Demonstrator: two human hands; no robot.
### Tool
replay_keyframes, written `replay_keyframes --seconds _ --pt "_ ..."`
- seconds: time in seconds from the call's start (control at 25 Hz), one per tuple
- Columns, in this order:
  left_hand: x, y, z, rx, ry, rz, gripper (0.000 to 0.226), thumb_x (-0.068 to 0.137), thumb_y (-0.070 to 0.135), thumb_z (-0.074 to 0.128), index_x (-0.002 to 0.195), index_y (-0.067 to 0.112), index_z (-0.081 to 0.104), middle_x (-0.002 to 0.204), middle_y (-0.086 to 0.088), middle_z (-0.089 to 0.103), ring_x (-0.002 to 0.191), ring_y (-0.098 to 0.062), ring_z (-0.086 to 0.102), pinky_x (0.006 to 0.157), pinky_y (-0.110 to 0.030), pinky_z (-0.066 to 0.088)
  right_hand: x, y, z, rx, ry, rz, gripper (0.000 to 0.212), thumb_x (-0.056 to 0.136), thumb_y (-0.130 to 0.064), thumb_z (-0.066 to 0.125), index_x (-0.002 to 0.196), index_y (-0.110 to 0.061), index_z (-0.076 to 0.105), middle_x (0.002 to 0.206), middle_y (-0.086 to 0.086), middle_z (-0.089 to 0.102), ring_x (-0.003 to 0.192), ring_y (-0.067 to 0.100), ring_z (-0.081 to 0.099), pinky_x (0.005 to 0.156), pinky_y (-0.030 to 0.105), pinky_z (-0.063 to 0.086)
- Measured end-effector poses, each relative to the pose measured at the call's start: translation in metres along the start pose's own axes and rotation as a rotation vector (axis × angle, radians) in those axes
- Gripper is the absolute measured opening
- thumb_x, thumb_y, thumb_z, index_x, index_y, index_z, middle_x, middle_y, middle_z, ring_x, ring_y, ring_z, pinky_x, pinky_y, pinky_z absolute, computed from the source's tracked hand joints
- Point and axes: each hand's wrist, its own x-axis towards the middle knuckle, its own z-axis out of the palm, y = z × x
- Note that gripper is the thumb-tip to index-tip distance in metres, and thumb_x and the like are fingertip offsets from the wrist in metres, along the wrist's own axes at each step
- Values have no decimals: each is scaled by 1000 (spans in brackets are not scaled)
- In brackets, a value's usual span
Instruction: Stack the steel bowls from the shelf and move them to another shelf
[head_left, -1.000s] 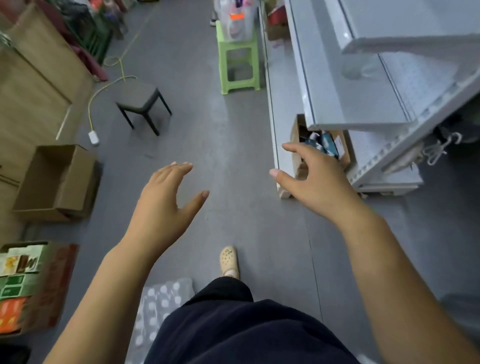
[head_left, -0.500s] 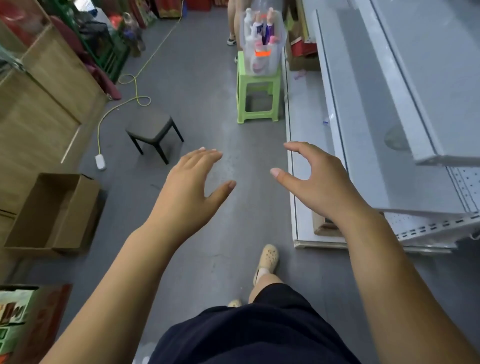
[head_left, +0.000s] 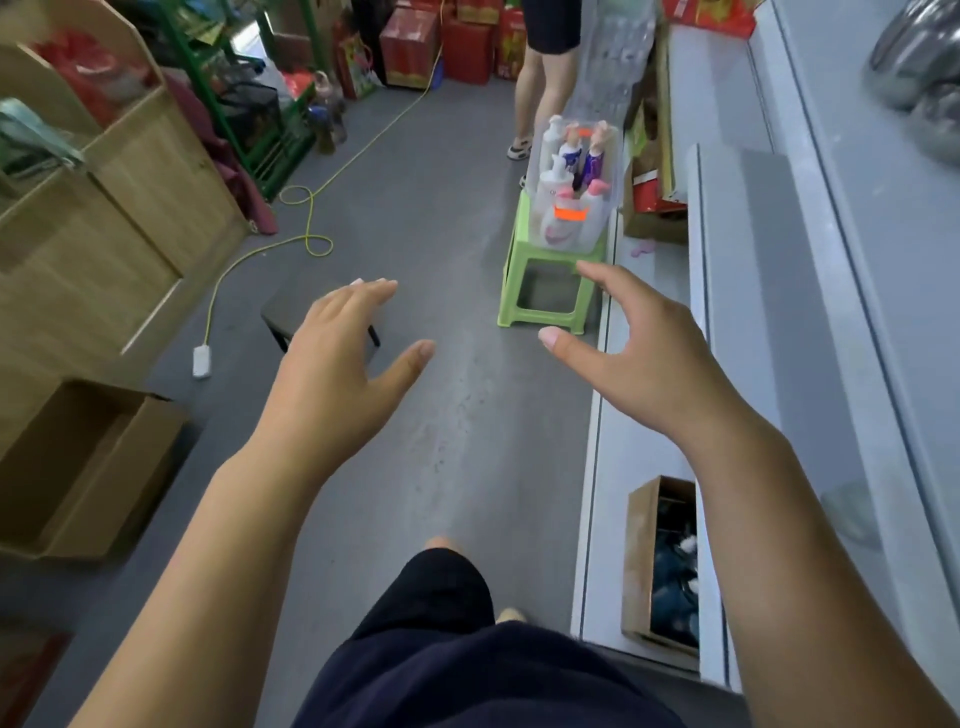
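Steel bowls sit blurred on the white shelf, far ahead and right of my right hand: rounded, shiny grey metal. Both hands are empty, fingers spread; my left hand hovers over smooth grey floor. A boxy green plastic stool carrying a clear tub of bottles stands just beyond my right fingertips. Half a second ago the bowls were out of view; now they show, with the stool nearer my hands.
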Motion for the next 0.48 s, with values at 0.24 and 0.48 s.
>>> replay_keyframes --seconds 0.24,0.48 --pt "135 -14 29 -38 -25 67 63 94 44 67 148 20 48 152 2 50 149 -13 31 109 -22 23 107 23 -5 -15 84 64 67 92 -45 76 152 -32 49 142 -21 51 128 -8 42 82 -10 23" --pt "322 11 39 -38 -120 377 63 93 47 66 147 20 49 150 2 53 148 -15 35 114 -30 30 237 20 -19 -9 386 130 64 93 -47 73 148 -24 53 150 -18 48 138 -1 42 100 2 25"
